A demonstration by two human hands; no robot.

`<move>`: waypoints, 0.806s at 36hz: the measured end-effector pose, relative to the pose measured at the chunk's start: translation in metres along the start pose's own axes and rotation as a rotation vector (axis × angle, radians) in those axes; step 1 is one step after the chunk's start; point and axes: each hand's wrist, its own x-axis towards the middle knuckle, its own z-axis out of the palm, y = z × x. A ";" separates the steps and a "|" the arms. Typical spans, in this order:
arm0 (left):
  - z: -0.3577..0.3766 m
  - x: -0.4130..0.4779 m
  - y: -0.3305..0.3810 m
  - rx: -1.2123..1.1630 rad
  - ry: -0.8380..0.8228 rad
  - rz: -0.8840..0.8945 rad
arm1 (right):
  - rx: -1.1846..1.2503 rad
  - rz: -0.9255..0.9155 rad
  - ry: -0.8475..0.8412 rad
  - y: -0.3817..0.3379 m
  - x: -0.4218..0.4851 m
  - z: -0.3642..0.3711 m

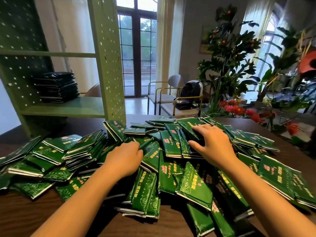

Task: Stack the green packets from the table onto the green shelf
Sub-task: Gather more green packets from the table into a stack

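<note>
Daylight is coming through tall windows (pixel 136 57) behind two chairs (pixel 164 93) and leafy plants (pixel 229 57), and a dark wooden tabletop (pixel 25 211) is filling the foreground. Green packets (pixel 193 183) are lying across it in a loose, overlapping heap, some flat and some tipped on edge, reaching from the left edge of the view to the right. The green shelf (pixel 68 106) is standing at the far left of the tabletop, and a neat stack (pixel 56 87) is sitting on its lower board, well apart from the heap.

Both hands are working in the middle of the heap. The left hand (pixel 124 159) is curling its fingers round the edge of a packet or two that are poking out past the knuckles. The right hand (pixel 213 144) is lying over a small bundle of packets, fingers on top and thumb against the near side, so it appears to be clamping them together.

Judging by this, the hands are gathering scattered packets into one squared handful, probably because an aligned bundle will sit flat on the stack. Most of the task is looking undone.
</note>
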 end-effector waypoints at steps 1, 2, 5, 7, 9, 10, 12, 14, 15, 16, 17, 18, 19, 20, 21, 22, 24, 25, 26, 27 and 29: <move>-0.002 -0.001 0.001 0.012 0.023 -0.004 | 0.009 -0.003 -0.003 0.000 -0.001 0.000; -0.003 -0.002 0.002 0.026 0.050 -0.007 | 0.023 -0.004 -0.009 0.000 -0.002 -0.001; -0.007 -0.006 0.007 0.059 0.110 0.000 | 0.101 0.014 -0.016 -0.001 -0.004 -0.002; -0.007 -0.009 0.011 0.072 0.089 0.023 | 0.170 0.027 0.015 -0.001 -0.003 -0.003; -0.003 -0.011 0.014 0.049 0.037 0.049 | 0.219 0.032 0.053 -0.001 -0.001 -0.004; -0.001 -0.011 0.015 0.033 0.020 0.056 | 0.228 0.033 0.062 -0.001 0.000 -0.005; 0.001 -0.010 0.014 0.002 0.017 0.065 | 0.233 0.036 0.058 0.001 0.003 -0.006; 0.000 -0.006 0.012 -0.023 0.007 0.075 | 0.276 0.055 0.043 0.003 0.008 -0.007; -0.001 -0.004 0.011 -0.029 -0.008 0.078 | 0.290 0.075 0.035 0.003 0.010 -0.007; -0.001 -0.004 0.011 -0.031 -0.030 0.077 | 0.266 0.099 0.030 0.004 0.013 -0.007; -0.002 -0.003 0.011 -0.035 -0.051 0.074 | 0.211 0.134 0.014 0.005 0.016 -0.005; -0.001 -0.003 0.010 -0.038 -0.067 0.071 | 0.160 0.170 -0.013 0.005 0.018 -0.005; 0.000 -0.002 0.009 -0.044 -0.076 0.070 | 0.144 0.197 -0.047 0.005 0.019 -0.004; 0.001 -0.001 0.008 -0.055 -0.089 0.064 | 0.165 0.207 -0.078 0.005 0.020 -0.003; 0.002 0.000 0.007 -0.071 -0.106 0.053 | 0.200 0.214 -0.102 0.005 0.021 -0.004; 0.002 0.001 0.005 -0.092 -0.126 0.035 | 0.227 0.219 -0.117 0.005 0.022 -0.004; 0.001 0.004 0.003 -0.138 -0.155 -0.011 | 0.215 0.231 -0.124 0.007 0.024 -0.006; 0.001 0.006 0.001 -0.157 -0.157 -0.032 | 0.191 0.242 -0.121 0.008 0.024 -0.008; 0.001 0.007 0.000 -0.169 -0.154 -0.052 | 0.169 0.248 -0.115 0.010 0.025 -0.009; 0.000 0.008 -0.001 -0.170 -0.147 -0.068 | 0.168 0.253 -0.116 0.011 0.025 -0.010; 0.001 0.009 -0.002 -0.153 -0.124 -0.095 | 0.228 0.255 -0.120 0.013 0.025 -0.011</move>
